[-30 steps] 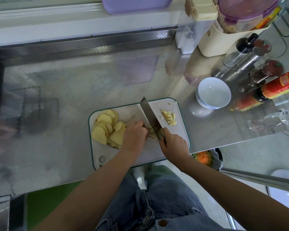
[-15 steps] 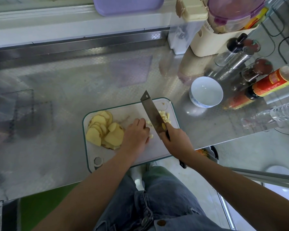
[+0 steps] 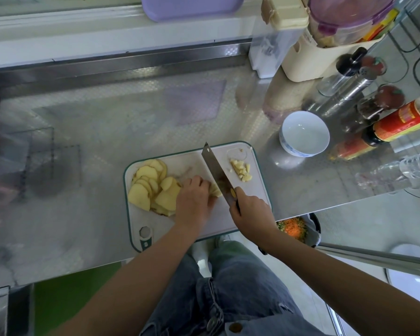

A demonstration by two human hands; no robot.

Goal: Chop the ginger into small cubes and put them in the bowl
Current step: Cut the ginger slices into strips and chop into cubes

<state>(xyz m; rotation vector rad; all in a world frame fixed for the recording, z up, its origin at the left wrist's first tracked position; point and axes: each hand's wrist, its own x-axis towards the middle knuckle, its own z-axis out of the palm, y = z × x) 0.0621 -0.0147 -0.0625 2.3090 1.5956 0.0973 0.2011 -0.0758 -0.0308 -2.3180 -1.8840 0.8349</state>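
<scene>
Fingers (image 3: 243, 195) of the right hand (image 3: 250, 210) grip the flat steel cleaver (image 3: 215, 169); the left hand (image 3: 194, 201) curls, pinning pale ginger strips (image 3: 215, 190).

ginger slices (image 3: 153, 187): pale yellow, overlapping pile, L half of cutting board (image 3: 257, 192); few at ctr against knife (image 3: 216, 170) blade. cubes (image 3: 240, 170): small heap, far R corner. bowl (image 3: 304, 135): white, upright, on surface (image 3: 131, 117) just beyond.

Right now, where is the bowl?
In the head view, the white bowl stands empty on the steel counter, just beyond the cutting board's far right corner, beside a red-labelled bottle.
</scene>
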